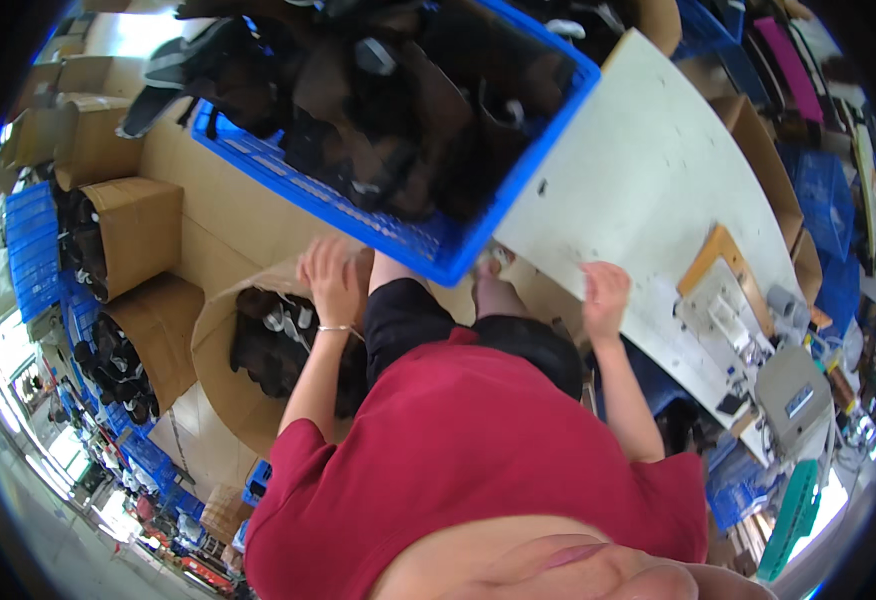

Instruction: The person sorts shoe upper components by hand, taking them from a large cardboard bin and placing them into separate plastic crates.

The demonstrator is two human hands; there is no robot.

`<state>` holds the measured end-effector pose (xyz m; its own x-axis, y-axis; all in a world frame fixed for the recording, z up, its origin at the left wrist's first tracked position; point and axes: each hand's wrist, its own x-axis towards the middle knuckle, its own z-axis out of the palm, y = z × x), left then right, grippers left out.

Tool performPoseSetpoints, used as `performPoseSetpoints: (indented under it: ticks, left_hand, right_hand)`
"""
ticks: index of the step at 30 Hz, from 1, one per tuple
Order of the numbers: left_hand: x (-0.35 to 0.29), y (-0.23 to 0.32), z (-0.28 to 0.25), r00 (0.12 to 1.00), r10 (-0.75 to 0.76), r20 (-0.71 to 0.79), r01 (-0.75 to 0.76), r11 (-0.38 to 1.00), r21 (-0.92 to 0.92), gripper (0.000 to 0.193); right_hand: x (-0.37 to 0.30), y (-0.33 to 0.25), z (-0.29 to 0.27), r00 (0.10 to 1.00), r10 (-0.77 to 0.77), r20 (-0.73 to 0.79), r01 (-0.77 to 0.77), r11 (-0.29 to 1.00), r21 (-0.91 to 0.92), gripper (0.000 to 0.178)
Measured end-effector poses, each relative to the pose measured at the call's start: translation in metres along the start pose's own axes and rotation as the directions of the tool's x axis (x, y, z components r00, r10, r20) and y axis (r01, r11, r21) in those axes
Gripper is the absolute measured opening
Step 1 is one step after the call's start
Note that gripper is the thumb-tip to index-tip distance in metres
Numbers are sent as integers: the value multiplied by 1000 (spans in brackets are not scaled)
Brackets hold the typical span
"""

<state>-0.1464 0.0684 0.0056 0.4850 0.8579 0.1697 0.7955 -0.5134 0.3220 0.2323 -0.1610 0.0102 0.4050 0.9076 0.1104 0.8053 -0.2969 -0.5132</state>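
My left hand is raised over the rim of an open cardboard box, fingers extended and slightly apart, with nothing in it. Inside that box lie dark pieces with some light grey parts. Over at the right, my right hand hangs beside the near edge of a white table; its fingers are loosely bent and hold nothing visible. Ahead of me, a blue plastic crate is heaped with dark items whose exact kind I cannot make out. A dark piece with grey trim sticks out past its left side.
Cardboard boxes and blue crates with dark goods line the left. On the table's right part stands a sewing-type machine with a grey housing. A teal object shows at lower right.
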Motion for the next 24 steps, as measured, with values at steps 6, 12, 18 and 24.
performPoseSetpoints:
  ticks: [6,12,18,24]
  left_hand:
    - [-119,62,12,932,23,361,94,948,-305,17]
    - [-272,36,67,449,-437,779,823,542,-171,20]
    - [-350,57,120,57,-400,915,996,-38,-79,32]
    - [-438,65,174,-101,-275,956,965,-260,27,41]
  right_hand:
    - [-81,99,-55,932,76,354,70,922,-381,63]
    - [-105,146,-38,921,-115,372,260,894,-365,68]
    - [-101,150,-35,939,-188,287,285,893,-348,64]
    - [-98,155,-37,933,-219,285,313,883,-349,65]
